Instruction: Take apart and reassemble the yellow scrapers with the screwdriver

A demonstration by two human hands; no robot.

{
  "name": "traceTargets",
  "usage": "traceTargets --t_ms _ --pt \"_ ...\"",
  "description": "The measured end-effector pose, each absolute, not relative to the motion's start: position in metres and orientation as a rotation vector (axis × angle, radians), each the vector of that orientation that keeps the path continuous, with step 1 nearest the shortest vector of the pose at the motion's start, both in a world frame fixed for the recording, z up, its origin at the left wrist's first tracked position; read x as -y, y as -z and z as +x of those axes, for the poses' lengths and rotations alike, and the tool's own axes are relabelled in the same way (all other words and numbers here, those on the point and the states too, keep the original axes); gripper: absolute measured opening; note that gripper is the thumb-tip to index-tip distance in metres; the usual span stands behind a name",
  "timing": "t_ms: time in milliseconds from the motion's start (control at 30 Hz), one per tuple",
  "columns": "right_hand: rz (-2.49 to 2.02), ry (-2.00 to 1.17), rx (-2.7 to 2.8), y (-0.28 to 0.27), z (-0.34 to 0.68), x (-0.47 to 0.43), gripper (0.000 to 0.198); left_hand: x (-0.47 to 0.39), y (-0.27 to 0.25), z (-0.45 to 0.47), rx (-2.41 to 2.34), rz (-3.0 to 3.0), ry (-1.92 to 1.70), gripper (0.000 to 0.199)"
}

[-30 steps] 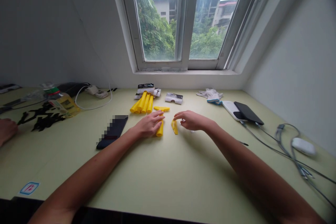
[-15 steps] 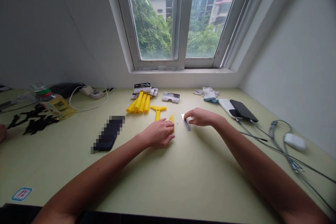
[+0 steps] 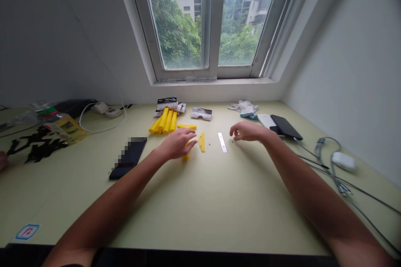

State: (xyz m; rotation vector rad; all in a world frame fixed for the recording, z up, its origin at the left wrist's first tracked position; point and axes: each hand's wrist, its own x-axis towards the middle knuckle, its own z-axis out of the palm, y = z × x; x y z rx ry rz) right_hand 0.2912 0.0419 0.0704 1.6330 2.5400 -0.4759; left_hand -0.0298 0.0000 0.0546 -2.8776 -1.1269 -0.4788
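My left hand (image 3: 178,143) hovers over the T-shaped yellow scraper handle (image 3: 187,126) and hides its middle. Its thumb and fingers are apart. Just right of it lies a flat yellow plate (image 3: 202,142) with slanted ends, and beside that sit tiny metal nuts (image 3: 209,143). Further right, a thin metal blade (image 3: 222,142) lies flat on the table. My right hand (image 3: 247,131) is to the right of the blade, low over the table, with fingers curled together near small screw-like bits (image 3: 232,140). What the fingertips pinch is too small to make out.
Several yellow handles (image 3: 166,121) lie by printed cards (image 3: 167,102); another card (image 3: 201,113) is near the window. At right are gloves (image 3: 246,108), a black phone-like slab (image 3: 286,127), cables (image 3: 332,171) and a white case (image 3: 343,161). A dark phone (image 3: 130,160) lies left.
My right hand has left the blade and moved right to the small bits. My left hand has lifted off the yellow plate and shifted left over the scraper handle.
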Motion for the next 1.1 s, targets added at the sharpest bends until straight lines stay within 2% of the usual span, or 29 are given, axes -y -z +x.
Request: traceTargets --t_ms 433,600,767,933,1100 --pt "1.661 0.468 -2.46 -0.06 0.286 -0.044 0.016 -0.021 -0.073 -0.054 1.304 -2.725 0.667 0.036" --pt "1.674 0.489 -2.455 -0.066 0.289 -0.043 0.019 -0.035 -0.083 -0.074 1.443 -2.62 0.712 0.034" --pt "1.781 0.452 -2.544 -0.096 0.295 -0.031 0.026 -0.046 -0.104 -0.114 1.733 -2.339 0.805 0.032" --pt "1.874 0.232 -2.737 -0.119 0.29 -0.019 0.027 -0.055 -0.107 -0.139 2.106 -2.149 0.636 0.029" --pt "1.833 0.178 -2.766 -0.11 0.275 -0.02 0.026 -0.086 -0.084 -0.118 2.306 -2.202 0.44 0.031"
